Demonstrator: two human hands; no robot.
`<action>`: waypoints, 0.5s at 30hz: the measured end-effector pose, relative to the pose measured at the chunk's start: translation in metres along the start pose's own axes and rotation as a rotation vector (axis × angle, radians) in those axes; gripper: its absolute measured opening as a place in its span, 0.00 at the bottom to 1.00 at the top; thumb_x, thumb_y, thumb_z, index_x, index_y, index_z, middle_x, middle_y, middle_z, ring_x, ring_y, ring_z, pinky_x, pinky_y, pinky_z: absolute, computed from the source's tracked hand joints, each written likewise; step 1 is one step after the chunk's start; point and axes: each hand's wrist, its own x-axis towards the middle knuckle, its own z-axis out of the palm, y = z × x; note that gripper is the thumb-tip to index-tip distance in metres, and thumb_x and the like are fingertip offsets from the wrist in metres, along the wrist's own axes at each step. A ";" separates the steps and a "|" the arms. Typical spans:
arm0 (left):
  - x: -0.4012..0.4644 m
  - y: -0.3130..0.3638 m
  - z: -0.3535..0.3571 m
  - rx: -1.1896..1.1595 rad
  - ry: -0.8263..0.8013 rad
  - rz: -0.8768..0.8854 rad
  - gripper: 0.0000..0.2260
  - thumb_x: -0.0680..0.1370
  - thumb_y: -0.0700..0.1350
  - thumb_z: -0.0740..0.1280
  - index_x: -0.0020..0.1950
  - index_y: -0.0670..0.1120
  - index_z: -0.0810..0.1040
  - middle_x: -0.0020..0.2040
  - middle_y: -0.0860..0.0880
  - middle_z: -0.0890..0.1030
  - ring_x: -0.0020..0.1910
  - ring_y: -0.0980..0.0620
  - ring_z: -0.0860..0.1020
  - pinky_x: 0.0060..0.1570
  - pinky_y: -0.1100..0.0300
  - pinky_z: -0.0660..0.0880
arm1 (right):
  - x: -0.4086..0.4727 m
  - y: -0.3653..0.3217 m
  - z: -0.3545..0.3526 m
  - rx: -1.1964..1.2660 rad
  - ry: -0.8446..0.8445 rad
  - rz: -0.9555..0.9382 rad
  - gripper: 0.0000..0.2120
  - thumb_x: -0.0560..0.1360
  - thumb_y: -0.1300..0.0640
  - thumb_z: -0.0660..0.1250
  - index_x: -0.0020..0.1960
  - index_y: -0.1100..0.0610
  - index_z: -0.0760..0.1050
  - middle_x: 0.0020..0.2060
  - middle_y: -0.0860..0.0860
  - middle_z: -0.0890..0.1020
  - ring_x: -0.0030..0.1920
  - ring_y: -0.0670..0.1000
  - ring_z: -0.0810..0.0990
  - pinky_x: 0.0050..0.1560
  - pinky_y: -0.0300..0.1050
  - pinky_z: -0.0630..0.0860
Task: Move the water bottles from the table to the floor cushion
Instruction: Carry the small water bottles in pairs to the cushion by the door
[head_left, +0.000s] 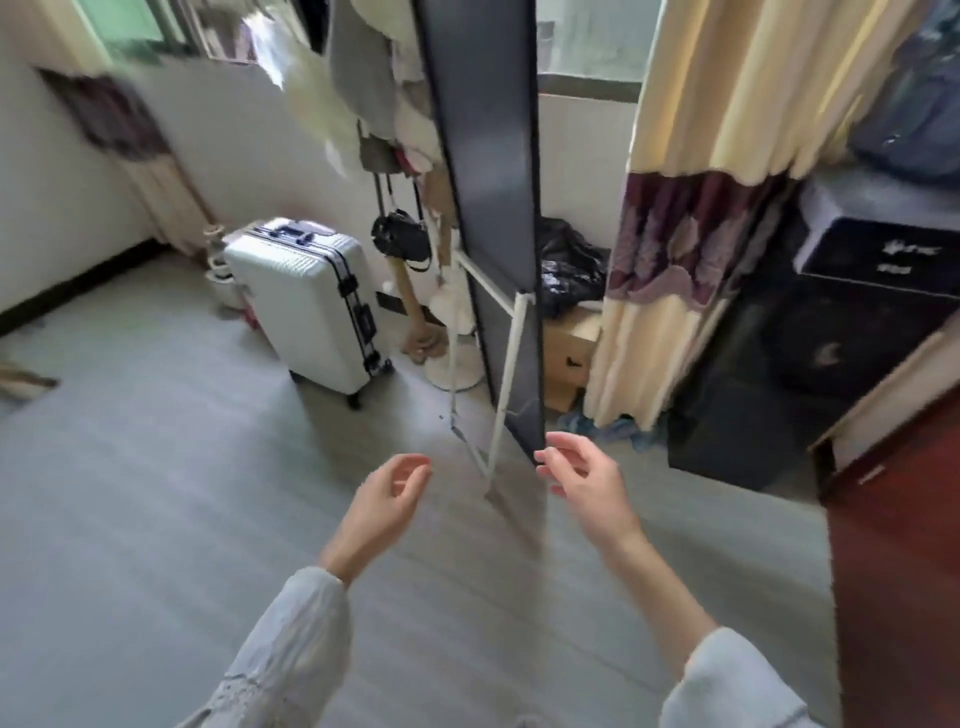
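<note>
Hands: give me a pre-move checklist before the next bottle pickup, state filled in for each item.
1. Left hand free: ok, fingers loosely curled, holding nothing.
2. Right hand free: ok, fingers relaxed, holding nothing.
3. Bottles located: not ok, none in view.
4. Table with bottles located: cannot tell, only a reddish-brown edge shows at right.
5. Cushion located: not ok, none in view.
6. Floor ahead passable: ok near the hands, but the mirror stand stands just beyond the fingers and a suitcase sits further left.
</note>
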 end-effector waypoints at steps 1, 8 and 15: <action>0.003 -0.001 -0.013 -0.009 0.048 -0.015 0.06 0.78 0.44 0.62 0.51 0.47 0.77 0.50 0.45 0.82 0.52 0.46 0.79 0.52 0.53 0.73 | 0.014 -0.009 0.013 -0.029 -0.057 -0.025 0.06 0.75 0.60 0.63 0.51 0.52 0.75 0.47 0.56 0.82 0.45 0.52 0.81 0.53 0.50 0.75; 0.001 -0.006 -0.099 -0.062 0.390 -0.117 0.07 0.78 0.47 0.60 0.53 0.52 0.75 0.53 0.47 0.81 0.54 0.50 0.78 0.56 0.53 0.74 | 0.076 -0.070 0.115 -0.145 -0.497 -0.220 0.07 0.75 0.56 0.63 0.53 0.49 0.73 0.49 0.53 0.82 0.50 0.51 0.81 0.53 0.49 0.77; -0.026 -0.026 -0.177 -0.116 0.813 -0.196 0.07 0.79 0.45 0.59 0.52 0.52 0.75 0.48 0.52 0.81 0.53 0.52 0.78 0.56 0.54 0.74 | 0.091 -0.109 0.235 -0.140 -0.843 -0.293 0.07 0.75 0.58 0.64 0.53 0.53 0.75 0.46 0.54 0.82 0.45 0.51 0.81 0.53 0.49 0.76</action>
